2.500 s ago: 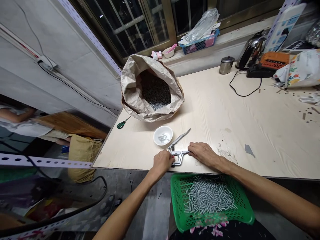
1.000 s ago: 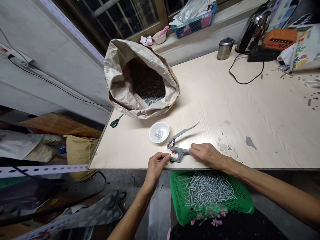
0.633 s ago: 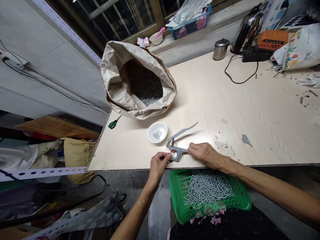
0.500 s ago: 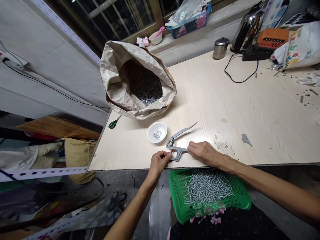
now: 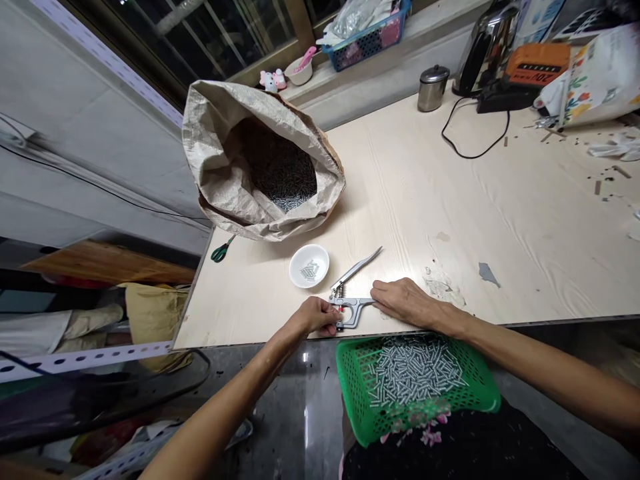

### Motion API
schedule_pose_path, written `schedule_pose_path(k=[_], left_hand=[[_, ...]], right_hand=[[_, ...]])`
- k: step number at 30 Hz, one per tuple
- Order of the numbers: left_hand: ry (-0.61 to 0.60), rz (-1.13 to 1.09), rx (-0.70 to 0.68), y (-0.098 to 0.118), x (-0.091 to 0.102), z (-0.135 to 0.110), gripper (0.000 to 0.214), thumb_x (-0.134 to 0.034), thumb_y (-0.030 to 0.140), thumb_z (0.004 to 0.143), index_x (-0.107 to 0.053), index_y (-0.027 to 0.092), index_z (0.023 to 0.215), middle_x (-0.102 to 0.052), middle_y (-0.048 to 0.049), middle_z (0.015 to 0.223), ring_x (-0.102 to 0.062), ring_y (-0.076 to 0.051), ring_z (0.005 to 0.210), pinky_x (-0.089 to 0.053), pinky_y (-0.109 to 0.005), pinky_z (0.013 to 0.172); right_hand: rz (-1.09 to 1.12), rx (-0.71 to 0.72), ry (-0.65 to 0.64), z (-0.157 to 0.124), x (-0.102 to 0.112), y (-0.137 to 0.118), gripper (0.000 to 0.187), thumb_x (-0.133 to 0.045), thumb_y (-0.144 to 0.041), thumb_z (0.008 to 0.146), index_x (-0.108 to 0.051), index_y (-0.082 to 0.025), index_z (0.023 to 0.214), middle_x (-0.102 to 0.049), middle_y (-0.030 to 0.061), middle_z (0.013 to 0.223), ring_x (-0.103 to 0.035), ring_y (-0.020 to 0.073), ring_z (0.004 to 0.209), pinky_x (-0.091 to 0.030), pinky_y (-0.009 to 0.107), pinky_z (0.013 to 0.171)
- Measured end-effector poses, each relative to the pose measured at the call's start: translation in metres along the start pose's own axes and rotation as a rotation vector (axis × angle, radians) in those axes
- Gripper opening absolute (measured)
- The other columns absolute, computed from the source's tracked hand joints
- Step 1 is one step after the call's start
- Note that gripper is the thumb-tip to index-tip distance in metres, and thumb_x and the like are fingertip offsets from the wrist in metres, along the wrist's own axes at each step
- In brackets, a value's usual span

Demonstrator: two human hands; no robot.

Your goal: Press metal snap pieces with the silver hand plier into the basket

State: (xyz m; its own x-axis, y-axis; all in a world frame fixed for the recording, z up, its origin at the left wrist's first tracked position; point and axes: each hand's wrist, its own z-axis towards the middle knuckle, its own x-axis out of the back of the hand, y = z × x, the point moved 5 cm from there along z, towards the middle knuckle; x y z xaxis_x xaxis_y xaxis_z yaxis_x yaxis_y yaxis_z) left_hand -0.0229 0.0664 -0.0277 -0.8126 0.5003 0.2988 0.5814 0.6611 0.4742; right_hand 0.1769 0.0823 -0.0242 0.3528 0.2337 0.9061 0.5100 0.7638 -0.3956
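Kettle [image 5: 487, 43] w/ cord [image 5: 470, 155], scissors [image 5: 220, 251], tin [image 5: 432, 90].

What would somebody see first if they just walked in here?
Most likely the big paper sack, standing open at the far left of the table and full of small dark metal pieces. Next comes the green basket, heaped with shiny little tubes, just below the table's near edge. At that edge, the left hand and right hand touch a small metal hand press.

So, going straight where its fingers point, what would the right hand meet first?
The press pliers: the right hand seems to touch their lower handle with its fingertips. Beyond, probably the left hand.
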Motion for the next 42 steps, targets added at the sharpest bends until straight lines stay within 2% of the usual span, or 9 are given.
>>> schedule_pose_path(k=[6, 8, 10, 14, 20, 25, 32, 38, 42], left_hand=[[-0.018, 0.017, 0.066, -0.005, -0.006, -0.003, 0.02, -0.07, 0.025, 0.07, -0.058, 0.014, 0.059, -0.061, 0.0014, 0.046, -0.054, -0.009, 0.044, -0.045, -0.023, 0.053], [-0.008, 0.016, 0.061, -0.008, -0.007, -0.005, 0.02, -0.07, 0.028, 0.07, -0.059, 0.014, 0.06, -0.061, 0.0019, 0.046, -0.054, -0.009, 0.044, -0.045, -0.023, 0.054], [-0.001, 0.014, 0.052, -0.01, -0.008, -0.006, 0.024, -0.072, 0.032, 0.068, -0.06, 0.014, 0.06, -0.06, 0.002, 0.047, -0.054, -0.009, 0.045, -0.045, -0.023, 0.054], [0.007, 0.003, 0.041, -0.011, -0.008, -0.007, 0.033, -0.077, 0.042, 0.06, -0.059, 0.014, 0.058, -0.06, 0.0019, 0.047, -0.054, -0.01, 0.047, -0.045, -0.024, 0.054], [0.036, -0.022, 0.022, -0.01, -0.009, -0.009, 0.034, -0.076, 0.043, 0.059, -0.058, 0.014, 0.058, -0.058, 0.0026, 0.047, -0.052, -0.009, 0.045, -0.043, -0.023, 0.053], [0.054, 0.028, 0.028, -0.009, -0.012, -0.015, 0.025, -0.066, 0.036, 0.071, -0.057, 0.015, 0.06, -0.057, 0.0024, 0.048, -0.051, -0.01, 0.046, -0.042, -0.024, 0.053], [0.493, 0.578, -0.321, 0.015, -0.011, -0.032, 0.016, -0.06, 0.028, 0.075, -0.062, 0.015, 0.065, -0.063, -0.0037, 0.074, -0.055, -0.015, 0.066, -0.035, -0.025, 0.06], [0.285, 0.418, -0.187, 0.004, -0.014, -0.017, 0.031, -0.057, 0.035, 0.075, -0.053, 0.016, 0.05, -0.053, 0.002, 0.046, -0.049, -0.012, 0.049, -0.033, -0.024, 0.054], [0.239, 0.326, -0.186, 0.004, -0.011, -0.019, 0.029, -0.058, 0.038, 0.071, -0.055, 0.016, 0.052, -0.055, 0.0019, 0.047, -0.05, -0.012, 0.048, -0.035, -0.024, 0.053]], right_hand=[[0.005, -0.026, -0.067, -0.003, 0.003, -0.001, 0.018, -0.045, -0.032, 0.094, -0.056, -0.018, 0.092, -0.06, 0.0071, 0.097, -0.053, 0.0176, 0.077, -0.04, 0.03, 0.064], [-0.004, -0.034, -0.011, -0.003, 0.01, 0.005, 0.037, -0.054, -0.049, 0.088, -0.056, -0.018, 0.107, -0.056, 0.0128, 0.118, -0.052, 0.0262, 0.1, -0.043, 0.039, 0.081], [-0.03, -0.057, 0.035, 0.0, 0.017, 0.014, 0.071, -0.063, -0.063, 0.076, -0.047, -0.016, 0.127, -0.041, 0.0189, 0.139, -0.038, 0.0358, 0.124, -0.035, 0.052, 0.097], [-0.067, -0.03, -0.073, 0.013, 0.02, 0.03, 0.104, -0.068, -0.073, 0.061, -0.034, -0.013, 0.14, -0.032, 0.0224, 0.146, -0.019, 0.0427, 0.135, -0.019, 0.063, 0.105], [-0.069, -0.019, -0.137, 0.025, 0.024, 0.027, 0.088, -0.074, -0.059, 0.061, -0.045, -0.012, 0.13, -0.052, 0.0174, 0.124, -0.044, 0.0355, 0.114, -0.032, 0.054, 0.098], [-0.06, -0.03, -0.122, 0.02, 0.028, 0.018, 0.074, -0.075, -0.048, 0.066, -0.047, -0.015, 0.126, -0.057, 0.0134, 0.113, -0.047, 0.031, 0.102, -0.035, 0.046, 0.091], [0.009, -0.06, -0.113, 0.01, 0.036, 0.006, 0.064, -0.072, -0.037, 0.073, -0.045, -0.015, 0.127, -0.056, 0.0114, 0.11, -0.046, 0.0266, 0.096, -0.037, 0.041, 0.085], [-0.02, -0.06, -0.105, 0.008, 0.031, 0.009, 0.042, -0.071, -0.039, 0.073, -0.056, -0.018, 0.107, -0.055, 0.0108, 0.111, -0.044, 0.0284, 0.102, -0.035, 0.045, 0.089], [-0.037, -0.048, -0.085, 0.007, 0.025, 0.017, 0.058, -0.073, -0.047, 0.07, -0.053, -0.017, 0.117, -0.053, 0.014, 0.12, -0.043, 0.0318, 0.11, -0.032, 0.05, 0.094]])
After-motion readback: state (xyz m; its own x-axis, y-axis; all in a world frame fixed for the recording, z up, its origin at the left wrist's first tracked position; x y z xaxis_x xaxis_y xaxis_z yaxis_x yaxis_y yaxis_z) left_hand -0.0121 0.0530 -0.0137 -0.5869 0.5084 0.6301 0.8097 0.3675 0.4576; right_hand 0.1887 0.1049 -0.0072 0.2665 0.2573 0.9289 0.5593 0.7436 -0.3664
